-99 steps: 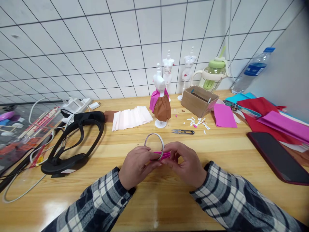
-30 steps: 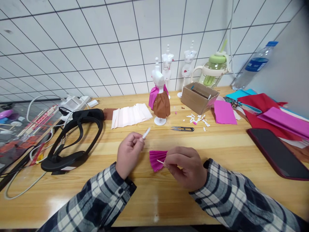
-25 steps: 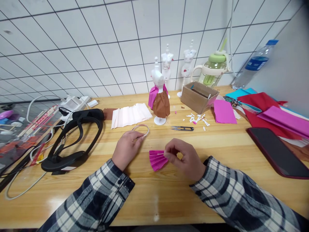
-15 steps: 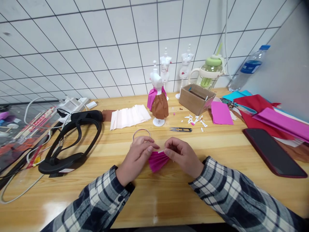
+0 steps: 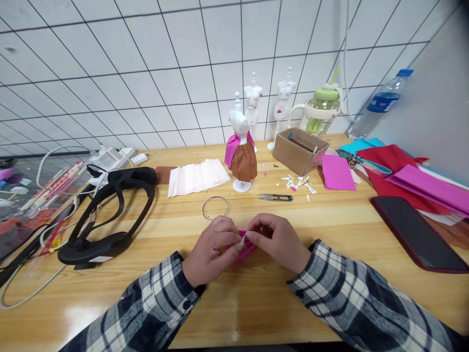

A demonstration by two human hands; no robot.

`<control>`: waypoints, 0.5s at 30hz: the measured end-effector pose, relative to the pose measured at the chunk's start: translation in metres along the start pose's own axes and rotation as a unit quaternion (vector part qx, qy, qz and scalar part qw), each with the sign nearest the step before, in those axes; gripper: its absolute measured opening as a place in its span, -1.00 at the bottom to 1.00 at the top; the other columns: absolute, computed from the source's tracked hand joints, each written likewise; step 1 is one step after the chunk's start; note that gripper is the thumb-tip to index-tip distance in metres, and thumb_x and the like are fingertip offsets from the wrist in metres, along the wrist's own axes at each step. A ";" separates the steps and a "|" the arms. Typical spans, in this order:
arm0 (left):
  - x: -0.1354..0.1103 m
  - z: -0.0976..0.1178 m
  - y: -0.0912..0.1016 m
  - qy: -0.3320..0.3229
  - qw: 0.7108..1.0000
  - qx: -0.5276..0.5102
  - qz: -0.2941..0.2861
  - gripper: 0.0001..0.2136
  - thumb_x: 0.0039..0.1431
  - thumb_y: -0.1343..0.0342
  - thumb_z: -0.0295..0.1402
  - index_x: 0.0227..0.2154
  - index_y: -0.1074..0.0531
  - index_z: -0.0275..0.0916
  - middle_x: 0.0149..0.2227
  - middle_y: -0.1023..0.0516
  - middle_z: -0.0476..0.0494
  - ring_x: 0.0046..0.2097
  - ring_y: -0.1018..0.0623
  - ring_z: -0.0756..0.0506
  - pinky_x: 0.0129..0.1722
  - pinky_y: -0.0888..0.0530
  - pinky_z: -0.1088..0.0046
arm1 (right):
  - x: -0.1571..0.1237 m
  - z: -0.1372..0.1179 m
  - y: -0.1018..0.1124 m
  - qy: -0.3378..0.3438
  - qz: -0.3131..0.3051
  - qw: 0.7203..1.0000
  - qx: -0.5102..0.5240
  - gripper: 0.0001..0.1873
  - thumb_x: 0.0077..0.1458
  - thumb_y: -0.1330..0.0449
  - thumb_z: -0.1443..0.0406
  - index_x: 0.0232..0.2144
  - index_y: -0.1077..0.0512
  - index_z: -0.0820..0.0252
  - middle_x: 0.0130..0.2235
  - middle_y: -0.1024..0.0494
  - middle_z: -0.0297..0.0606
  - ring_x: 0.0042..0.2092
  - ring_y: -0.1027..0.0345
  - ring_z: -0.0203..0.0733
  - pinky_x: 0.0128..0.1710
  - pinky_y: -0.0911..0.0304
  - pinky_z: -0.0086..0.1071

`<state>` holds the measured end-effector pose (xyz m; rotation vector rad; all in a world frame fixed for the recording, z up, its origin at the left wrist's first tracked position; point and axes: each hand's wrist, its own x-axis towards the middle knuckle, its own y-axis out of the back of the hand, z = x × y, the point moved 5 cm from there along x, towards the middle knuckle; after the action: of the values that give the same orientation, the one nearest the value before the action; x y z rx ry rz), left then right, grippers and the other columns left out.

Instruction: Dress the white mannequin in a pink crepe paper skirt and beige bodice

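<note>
Tape ring no longer in left hand, now lying flat on table just beyond knuckles. Pink pleated paper, fanned open moments ago, now squeezed narrow. Dressed mannequin, snips and white pleated sheet sitting farther back, black headset off to left; nothing blocking hands. Left hand and right hand both pinching closed on pink paper, fingertips meeting over it at small white strip; paper mostly hiding between them.
</note>
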<state>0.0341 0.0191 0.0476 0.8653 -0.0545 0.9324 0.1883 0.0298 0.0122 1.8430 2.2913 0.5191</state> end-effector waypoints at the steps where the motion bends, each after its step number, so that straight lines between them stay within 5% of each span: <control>1: 0.000 0.000 0.001 0.003 1.000 -0.006 0.006 -0.85 0.22 -0.05 -0.46 -0.42 -0.50 -0.27 -0.42 -0.48 -0.11 -0.27 -0.41 -0.08 -0.15 -0.33 0.30 | 0.001 0.001 0.004 0.000 0.022 1.000 -0.023 -0.95 0.04 -0.22 0.31 -0.39 -0.41 0.17 -0.52 -0.38 -0.43 -0.51 -0.19 -0.35 -0.50 -0.12 -0.45; 5: -0.001 -0.010 0.002 0.092 0.995 -0.033 0.033 -0.84 0.27 -0.03 -0.40 -0.32 -0.53 -0.23 -0.31 -0.51 -0.12 -0.22 -0.45 -0.08 -0.15 -0.35 0.35 | 0.000 -0.006 0.020 0.073 0.121 0.986 -0.088 -0.76 0.06 -0.20 0.38 -0.16 -0.39 0.15 -0.43 -0.42 -0.43 -0.55 -0.17 -0.38 -0.51 -0.17 -0.44; 9: -0.002 -0.015 -0.002 0.145 0.987 -0.066 0.028 -0.77 0.35 0.08 -0.36 -0.22 -0.49 -0.23 -0.26 -0.48 -0.13 -0.19 -0.46 -0.07 -0.16 -0.38 0.38 | -0.012 -0.031 0.016 0.245 0.121 0.951 -0.146 -0.83 0.16 -0.17 0.38 -0.19 -0.48 0.09 -0.30 -0.54 -0.30 -0.31 -0.38 -0.27 -0.30 -0.29 -0.40; 15: -0.004 -0.009 -0.007 0.114 0.993 -0.010 -0.007 -0.78 0.35 0.09 -0.39 -0.22 -0.48 -0.23 -0.27 -0.46 -0.11 -0.21 -0.43 -0.06 -0.17 -0.36 0.39 | -0.016 -0.032 0.007 0.251 0.117 0.936 -0.217 -0.89 0.19 -0.19 0.30 -0.25 -0.52 0.12 -0.31 -0.58 -0.29 -0.27 -0.42 -0.24 -0.25 -0.31 -0.38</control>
<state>0.0341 0.0207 0.0357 0.7339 0.1392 1.0101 0.1883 0.0101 0.0429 1.9092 1.9748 1.5509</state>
